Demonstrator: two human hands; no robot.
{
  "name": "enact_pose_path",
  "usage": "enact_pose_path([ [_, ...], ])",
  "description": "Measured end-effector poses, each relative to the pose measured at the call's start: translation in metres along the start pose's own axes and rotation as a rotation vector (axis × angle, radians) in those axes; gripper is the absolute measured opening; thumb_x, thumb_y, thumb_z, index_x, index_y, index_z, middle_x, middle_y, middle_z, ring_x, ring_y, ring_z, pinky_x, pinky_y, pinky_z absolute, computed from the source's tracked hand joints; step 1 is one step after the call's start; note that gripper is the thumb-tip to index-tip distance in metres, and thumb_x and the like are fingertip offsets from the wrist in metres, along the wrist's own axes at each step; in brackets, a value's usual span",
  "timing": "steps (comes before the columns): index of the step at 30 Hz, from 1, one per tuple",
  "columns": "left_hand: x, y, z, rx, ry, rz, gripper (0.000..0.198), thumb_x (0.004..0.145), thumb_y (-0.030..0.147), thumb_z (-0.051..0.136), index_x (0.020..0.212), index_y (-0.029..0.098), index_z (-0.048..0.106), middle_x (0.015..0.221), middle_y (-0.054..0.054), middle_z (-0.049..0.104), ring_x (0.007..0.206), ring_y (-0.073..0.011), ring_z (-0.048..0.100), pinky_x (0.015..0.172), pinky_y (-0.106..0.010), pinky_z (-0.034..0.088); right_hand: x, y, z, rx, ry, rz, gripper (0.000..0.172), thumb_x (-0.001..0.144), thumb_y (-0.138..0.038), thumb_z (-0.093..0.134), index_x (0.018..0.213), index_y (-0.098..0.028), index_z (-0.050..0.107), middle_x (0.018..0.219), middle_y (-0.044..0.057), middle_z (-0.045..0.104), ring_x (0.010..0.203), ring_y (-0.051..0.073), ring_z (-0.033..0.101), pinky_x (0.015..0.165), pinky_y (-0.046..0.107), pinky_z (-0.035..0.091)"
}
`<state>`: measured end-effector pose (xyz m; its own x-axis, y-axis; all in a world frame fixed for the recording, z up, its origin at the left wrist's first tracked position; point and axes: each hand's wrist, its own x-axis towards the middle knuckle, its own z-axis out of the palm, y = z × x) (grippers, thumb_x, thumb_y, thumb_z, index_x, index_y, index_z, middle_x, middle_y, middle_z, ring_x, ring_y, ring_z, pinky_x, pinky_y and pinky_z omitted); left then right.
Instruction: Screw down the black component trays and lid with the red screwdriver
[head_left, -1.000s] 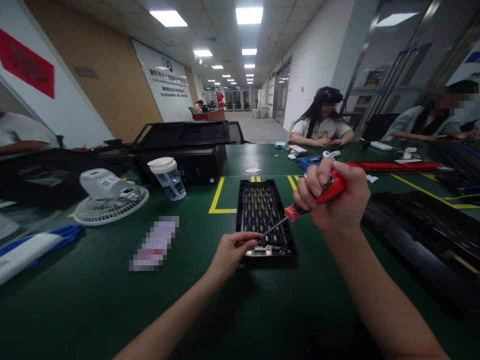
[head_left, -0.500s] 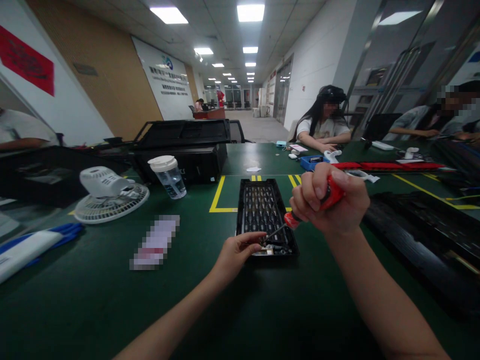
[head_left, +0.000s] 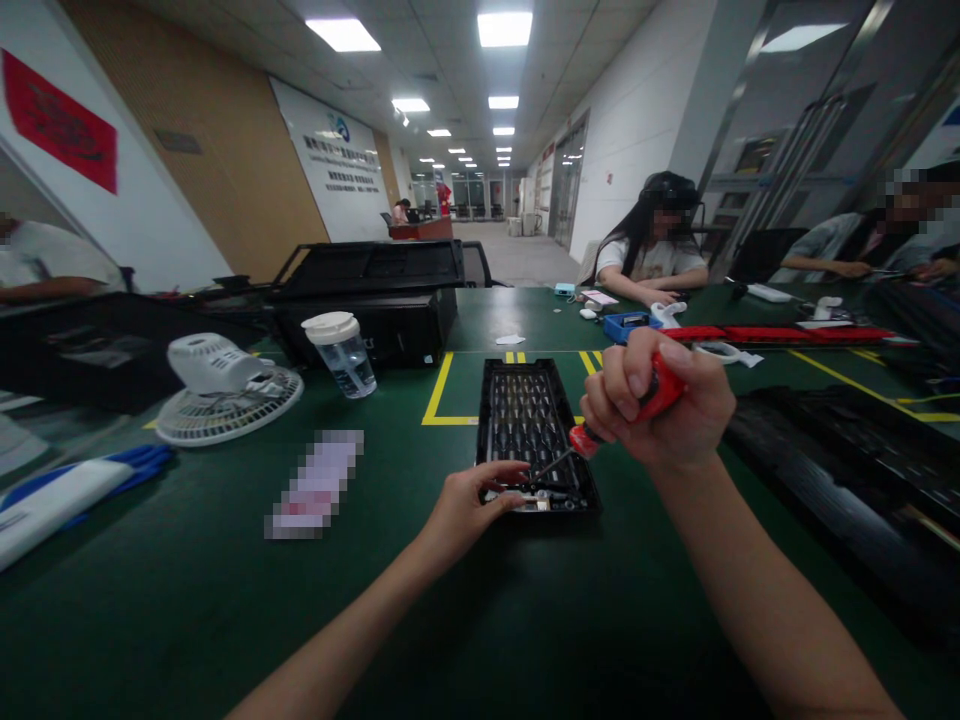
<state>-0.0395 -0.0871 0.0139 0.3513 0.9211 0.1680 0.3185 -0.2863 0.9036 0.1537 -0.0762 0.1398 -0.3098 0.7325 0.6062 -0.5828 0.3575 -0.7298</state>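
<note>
A black ribbed plastic tray lies lengthwise on the green table in front of me. My right hand is wrapped round the red handle of a screwdriver. Its thin shaft slants down and left to the tray's near end. My left hand rests at that near end, fingers pinched together beside the screwdriver tip. What the fingers pinch is too small to make out. Small metal parts show along the tray's near edge.
A white desk fan and a lidded clear cup stand to the left, before a black case. Long black parts lie to the right. Two people sit at the table's far right side. Yellow tape marks the mat.
My right hand has lowered slightly with the screwdriver, bringing the tip closer to the tray's near end. My left hand has stayed at that end.
</note>
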Motion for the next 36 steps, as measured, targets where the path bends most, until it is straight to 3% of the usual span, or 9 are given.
enact_pose_path([
  [6, -0.001, -0.003, 0.0, 0.127, 0.025, 0.105, 0.021, 0.077, 0.025, 0.06, 0.096, 0.021, 0.067, 0.092, -0.003, 0.067, 0.084, -0.0171, 0.061, 0.076, -0.028, 0.047, 0.0, 0.0, 0.001, 0.016, 0.007, 0.005, 0.027, 0.075, -0.034, 0.047, 0.053, -0.019, 0.045, 0.044, -0.004, 0.043, 0.032, 0.009, 0.04, 0.031, 0.022, 0.035],
  [14, -0.001, -0.004, 0.0, 0.155, 0.014, 0.096, 0.033, 0.076, 0.021, 0.059, 0.109, 0.023, 0.06, 0.099, -0.002, 0.066, 0.086, -0.0168, 0.061, 0.079, -0.029, 0.047, -0.001, -0.001, 0.004, -0.009, 0.031, 0.0, 0.029, 0.074, -0.037, 0.049, 0.053, -0.019, 0.044, 0.043, -0.004, 0.042, 0.031, 0.009, 0.038, 0.03, 0.022, 0.034],
  [23, 0.008, -0.026, -0.015, 0.458, 0.202, 0.161, 0.03, 0.082, 0.015, 0.046, 0.108, 0.023, 0.058, 0.106, -0.005, 0.059, 0.102, -0.0187, 0.054, 0.091, -0.033, 0.04, 0.004, 0.008, -0.001, -0.02, 0.023, 0.039, 0.027, 0.074, -0.035, 0.048, 0.053, -0.018, 0.046, 0.044, -0.004, 0.044, 0.032, 0.01, 0.041, 0.031, 0.023, 0.035],
  [29, 0.014, -0.045, -0.018, 0.597, 0.293, 0.113, 0.036, 0.084, 0.018, 0.043, 0.12, 0.017, 0.049, 0.116, -0.01, 0.054, 0.109, -0.0214, 0.048, 0.095, -0.038, 0.037, 0.013, 0.021, -0.004, 0.007, -0.011, 0.048, 0.025, 0.076, -0.031, 0.045, 0.054, -0.017, 0.048, 0.044, -0.004, 0.044, 0.032, 0.01, 0.041, 0.031, 0.023, 0.035],
  [32, 0.015, -0.052, -0.018, 0.616, 0.274, 0.069, 0.039, 0.086, 0.023, 0.041, 0.124, 0.013, 0.045, 0.119, -0.013, 0.054, 0.112, -0.0225, 0.047, 0.096, -0.038, 0.036, 0.019, 0.027, -0.004, 0.022, -0.022, 0.05, 0.026, 0.076, -0.03, 0.044, 0.055, -0.017, 0.047, 0.045, -0.004, 0.045, 0.032, 0.009, 0.041, 0.032, 0.023, 0.035],
  [36, 0.015, -0.057, -0.016, 0.635, 0.226, -0.005, 0.04, 0.089, 0.026, 0.036, 0.127, 0.014, 0.042, 0.111, -0.013, 0.059, 0.1, -0.0221, 0.056, 0.087, -0.036, 0.041, 0.026, 0.036, -0.001, 0.042, -0.032, 0.066, 0.025, 0.078, -0.027, 0.041, 0.056, -0.017, 0.047, 0.046, -0.003, 0.046, 0.033, 0.009, 0.041, 0.032, 0.022, 0.035],
])
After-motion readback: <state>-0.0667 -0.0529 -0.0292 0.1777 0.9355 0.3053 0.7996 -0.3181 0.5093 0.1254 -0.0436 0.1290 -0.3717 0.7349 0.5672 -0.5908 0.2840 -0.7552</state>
